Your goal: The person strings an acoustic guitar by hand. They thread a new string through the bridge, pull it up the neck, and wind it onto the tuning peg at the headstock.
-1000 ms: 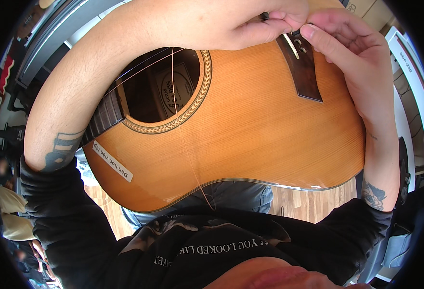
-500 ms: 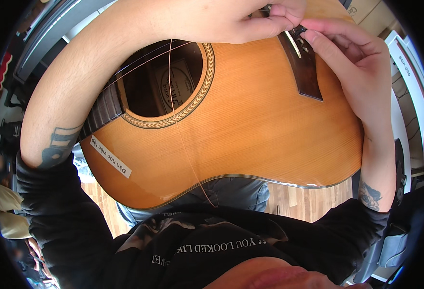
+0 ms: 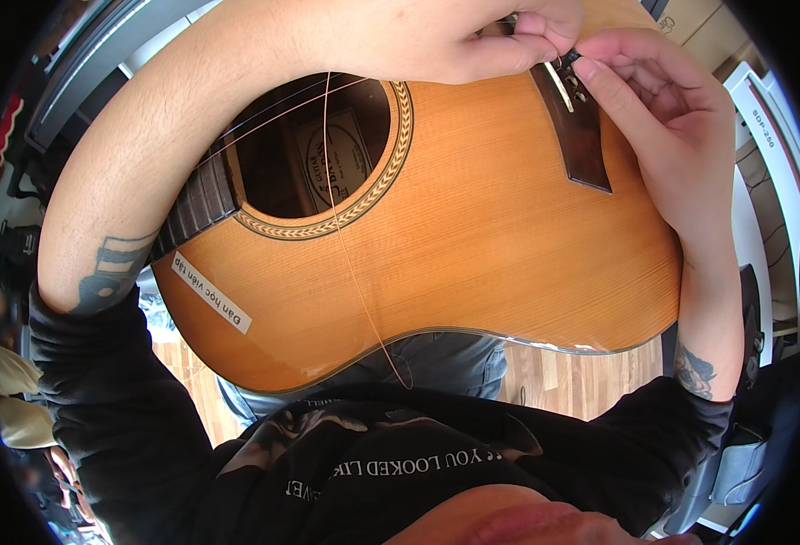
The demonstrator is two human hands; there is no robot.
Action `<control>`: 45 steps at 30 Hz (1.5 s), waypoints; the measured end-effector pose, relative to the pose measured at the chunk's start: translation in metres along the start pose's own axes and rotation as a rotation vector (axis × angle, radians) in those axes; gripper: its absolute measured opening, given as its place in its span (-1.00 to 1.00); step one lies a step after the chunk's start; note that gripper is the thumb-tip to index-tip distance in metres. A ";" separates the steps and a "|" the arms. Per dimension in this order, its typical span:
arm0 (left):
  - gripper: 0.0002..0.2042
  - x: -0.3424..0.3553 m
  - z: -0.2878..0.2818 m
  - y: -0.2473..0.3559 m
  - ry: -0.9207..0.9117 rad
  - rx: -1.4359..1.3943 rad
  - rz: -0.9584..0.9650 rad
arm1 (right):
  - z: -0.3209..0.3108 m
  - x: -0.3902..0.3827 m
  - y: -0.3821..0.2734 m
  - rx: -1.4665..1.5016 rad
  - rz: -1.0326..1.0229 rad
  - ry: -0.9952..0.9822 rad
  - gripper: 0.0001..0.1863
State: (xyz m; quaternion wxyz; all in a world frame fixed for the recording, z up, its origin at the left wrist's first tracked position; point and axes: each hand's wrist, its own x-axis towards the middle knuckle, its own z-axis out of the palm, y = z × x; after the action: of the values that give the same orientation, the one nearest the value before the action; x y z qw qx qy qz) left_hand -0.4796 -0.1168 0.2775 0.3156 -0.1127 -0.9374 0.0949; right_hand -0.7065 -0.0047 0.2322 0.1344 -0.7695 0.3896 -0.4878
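An acoustic guitar [image 3: 472,254] with an orange-tan top lies across my lap, its soundhole [image 3: 273,163] at upper middle. My left hand [image 3: 509,36] is closed above the dark bridge [image 3: 581,163], its fingertips beside the pale saddle [image 3: 559,86]; what they hold is hidden. My right hand [image 3: 654,100] comes from the right, thumb and forefinger pinched on a small black pin [image 3: 571,57] at the bridge holes. A thin loose copper-coloured string [image 3: 354,277] hangs across the top past the lower edge; other strings run over the soundhole under my left arm.
Cardboard boxes [image 3: 690,27] sit beyond the guitar at upper right, near a white panel [image 3: 763,118]. A grey rail [image 3: 91,64] is at upper left. Wooden floor [image 3: 581,372] shows below the guitar. Blurred items and part of another person line the left rim.
My right fingertips have moved slightly down and left onto the bridge, where the black pin now shows between them. My left hand stays over the bridge with small shifts.
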 end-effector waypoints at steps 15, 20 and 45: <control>-0.90 0.000 -0.007 0.006 -0.029 0.019 -0.033 | -0.002 -0.001 -0.002 -0.017 0.003 -0.063 -0.79; -0.92 0.001 -0.005 0.005 -0.038 -0.027 -0.050 | -0.002 0.000 -0.002 -0.037 -0.034 -0.097 -0.79; -0.66 -0.047 -0.043 0.061 -0.399 0.331 -0.364 | 0.010 0.007 -0.013 -0.573 -0.237 -0.071 -0.84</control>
State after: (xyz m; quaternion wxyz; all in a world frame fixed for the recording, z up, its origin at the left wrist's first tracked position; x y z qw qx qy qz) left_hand -0.4076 -0.0665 0.2691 0.1515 0.1306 -0.9574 0.2085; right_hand -0.6903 -0.0028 0.2393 -0.1324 -0.8328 0.4137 -0.3431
